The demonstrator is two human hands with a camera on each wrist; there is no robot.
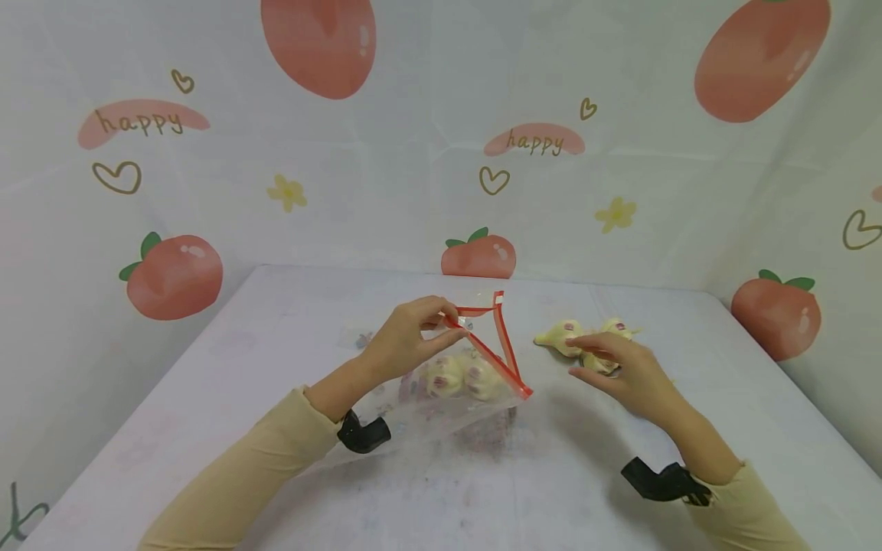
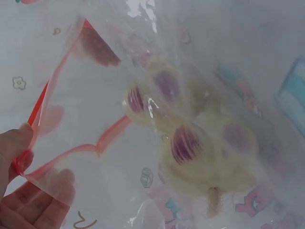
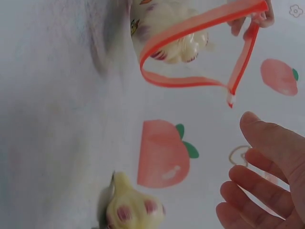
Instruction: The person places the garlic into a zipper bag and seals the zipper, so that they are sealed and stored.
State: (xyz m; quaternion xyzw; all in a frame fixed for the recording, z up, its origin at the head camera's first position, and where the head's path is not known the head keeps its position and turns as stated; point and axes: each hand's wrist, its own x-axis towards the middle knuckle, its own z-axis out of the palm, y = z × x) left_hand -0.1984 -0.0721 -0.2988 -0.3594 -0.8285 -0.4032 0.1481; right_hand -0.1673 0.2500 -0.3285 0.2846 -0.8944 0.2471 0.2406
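Note:
A clear zip bag [image 1: 506, 348] with a red-edged mouth stands tilted and gaping near the table's middle. My left hand [image 1: 406, 337] pinches its rim between thumb and fingers, also seen in the left wrist view. Inside lie garlic bulbs [image 2: 190, 148], pale with purple patches, partly blurred by the plastic. To the right, several loose garlic bulbs [image 1: 561, 337] lie in a small group on the table. Just over them is my right hand [image 1: 630, 375], which hides part of the group. In the right wrist view its fingers are apart and hold nothing, with one loose bulb [image 3: 136, 210] below.
A pale printed cloth covers the table [image 1: 427, 497]. Behind it hangs a white backdrop [image 1: 386, 168] with printed fruit, hearts and flowers. A black wrist mount sits on the left wrist [image 1: 365, 435] and another on the right [image 1: 658, 482].

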